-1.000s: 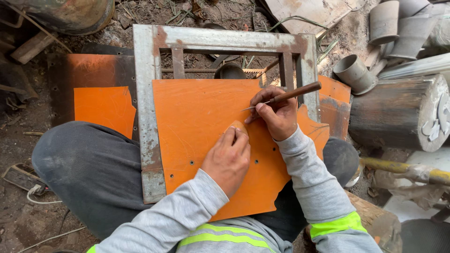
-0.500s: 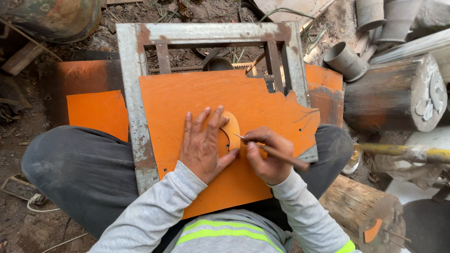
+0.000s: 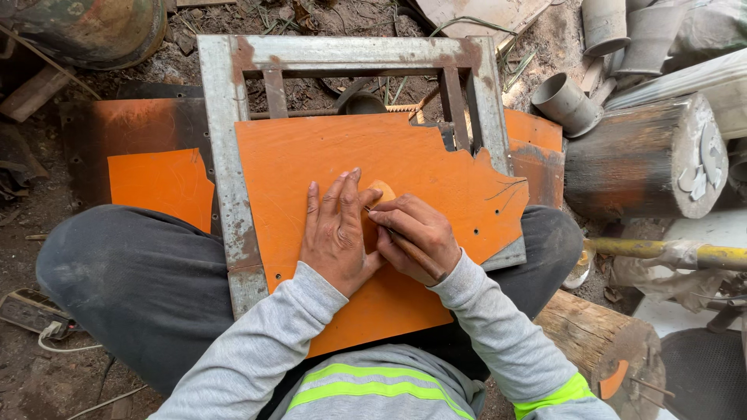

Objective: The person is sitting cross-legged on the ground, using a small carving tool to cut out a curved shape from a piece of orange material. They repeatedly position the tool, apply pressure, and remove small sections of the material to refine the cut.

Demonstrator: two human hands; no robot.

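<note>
Orange board (image 3: 420, 167), irregular edge, lies flat across your lap on a rusty grey metal frame (image 3: 226, 155). A second orange sheet (image 3: 159, 187) sits on the ground left of the frame. A sawn log (image 3: 638, 159) lies to the right, with grey pipe pieces (image 3: 564, 101) near it. Your left hand (image 3: 336, 233) rests flat on the board, fingers spread, pinning a small pale orange template (image 3: 383, 191). Your right hand (image 3: 416, 237) is clenched around a thin stick-like marking tool (image 3: 412, 253), its tip at the template's edge.
</note>
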